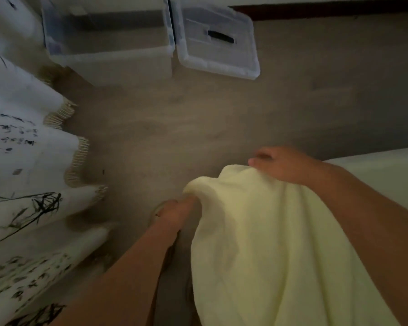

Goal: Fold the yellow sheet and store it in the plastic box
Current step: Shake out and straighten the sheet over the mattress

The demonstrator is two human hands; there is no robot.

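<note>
The plastic box (108, 43) stands open at the far edge of the floor (222, 118). The left hand (179, 211) clutches a bunched edge of the yellow sheet (269, 243), likely soft, light and limp, best taken by its corners. It hangs above the floor, long axis dropping from the hands. The right hand (285, 163) grips its top fold.
</note>
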